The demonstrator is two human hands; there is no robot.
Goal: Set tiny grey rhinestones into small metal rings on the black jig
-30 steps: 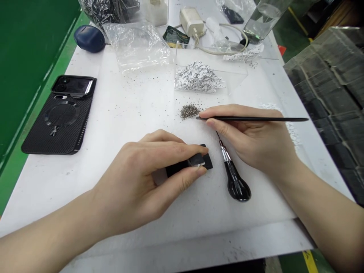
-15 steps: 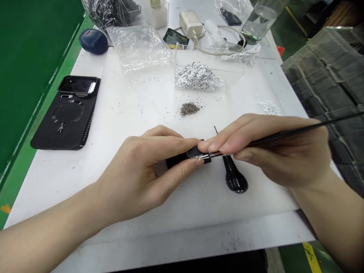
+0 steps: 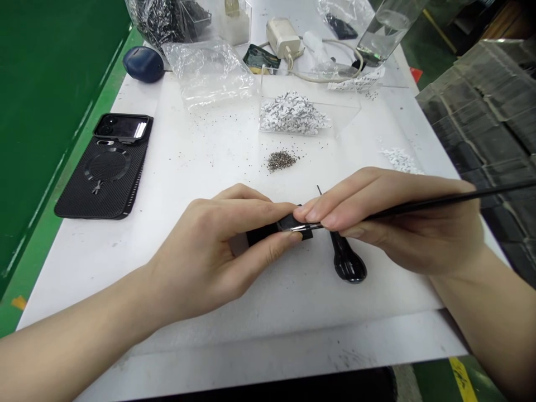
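Note:
A small black block-shaped part (image 3: 262, 235) is pinched between the thumb and fingers of my left hand (image 3: 213, 245), which cover much of it. My right hand (image 3: 402, 223) grips a slim black tool (image 3: 422, 205) with a shiny metal tip, its shaft running off to the right edge. That tip lies against the part beside my left thumb, and my right fingertips meet the left index finger there. Whether the tip holds anything is too small to tell. Just below the right fingers lies a black bulb-handled tool (image 3: 350, 265) with a thin shaft.
Beyond the hands are a pile of tiny metal pieces (image 3: 281, 161), a clear tray (image 3: 343, 114) of white bits, and more white bits (image 3: 401, 161). A phone (image 3: 106, 167) lies left. Behind stand plastic bags (image 3: 209, 72), a charger (image 3: 282, 37) and a clear cup (image 3: 385, 30).
The view has shifted slightly, so things on the table appear a little to the right. The outer end of the slim tool has dipped a bit; both hands keep their grip.

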